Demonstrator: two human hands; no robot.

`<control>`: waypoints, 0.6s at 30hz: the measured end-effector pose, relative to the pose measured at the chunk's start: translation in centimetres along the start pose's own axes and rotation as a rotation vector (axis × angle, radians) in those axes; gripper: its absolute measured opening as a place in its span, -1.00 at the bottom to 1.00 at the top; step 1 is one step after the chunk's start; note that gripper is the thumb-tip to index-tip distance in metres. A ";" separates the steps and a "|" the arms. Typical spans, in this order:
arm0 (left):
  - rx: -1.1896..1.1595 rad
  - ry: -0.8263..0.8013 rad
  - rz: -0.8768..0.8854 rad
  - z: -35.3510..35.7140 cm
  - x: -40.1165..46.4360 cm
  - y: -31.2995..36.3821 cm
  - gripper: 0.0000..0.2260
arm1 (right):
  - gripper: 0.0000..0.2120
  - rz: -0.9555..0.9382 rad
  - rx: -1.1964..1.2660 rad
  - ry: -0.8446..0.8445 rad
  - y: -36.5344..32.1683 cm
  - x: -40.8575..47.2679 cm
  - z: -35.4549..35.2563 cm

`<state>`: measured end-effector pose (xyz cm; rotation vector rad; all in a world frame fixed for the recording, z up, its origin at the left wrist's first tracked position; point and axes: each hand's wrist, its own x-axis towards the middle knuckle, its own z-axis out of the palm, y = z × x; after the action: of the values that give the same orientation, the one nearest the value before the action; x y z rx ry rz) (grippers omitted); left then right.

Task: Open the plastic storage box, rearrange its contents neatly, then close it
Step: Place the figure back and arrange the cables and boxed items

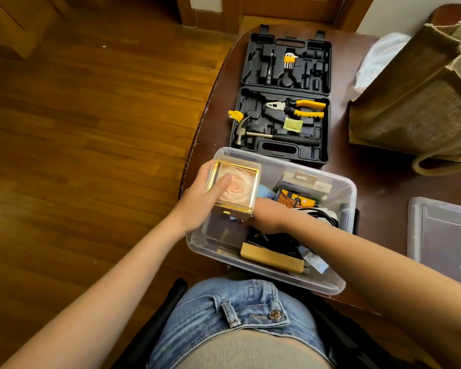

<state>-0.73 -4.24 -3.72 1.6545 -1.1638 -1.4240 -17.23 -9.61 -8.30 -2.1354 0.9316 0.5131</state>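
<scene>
The plastic storage box (341,198), lid off at the table's near edge, looks light and flexible, while the rigid clear rose case (233,186), clamped in the left hand (197,201), seems fragile; the right hand's (266,218) grip is hidden.

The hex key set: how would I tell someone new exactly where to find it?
Start at the open black tool case on the dark table, beyond the clear storage box. Look in the case's far half, the lid. The hex key set sits there near the top middle: a row of silver keys in a yellow holder, the only yellow item in that half; the yellow-handled pliers lie in the near half.
</scene>
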 end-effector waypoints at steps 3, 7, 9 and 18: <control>0.029 -0.029 0.013 -0.3 -0.1 0.4 -0.46 | -0.79 0.064 0.304 0.131 1.3 -2.3 -0.8; 0.254 -0.088 -0.013 -0.2 -0.5 0.6 -0.39 | -0.83 0.179 0.883 0.333 1.9 -3.9 -1.8; 0.464 -0.141 -0.033 0.4 -0.8 0.7 -0.37 | -0.79 0.230 0.972 0.328 1.9 -4.4 -2.4; 0.700 -0.305 -0.297 2.4 0.2 0.7 -0.47 | -0.55 0.240 0.743 -0.027 1.6 -4.6 -1.3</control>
<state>-3.23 -4.51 -3.63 2.2030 -1.7957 -1.5952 -21.37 -9.17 -5.43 -1.3552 1.1490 0.2468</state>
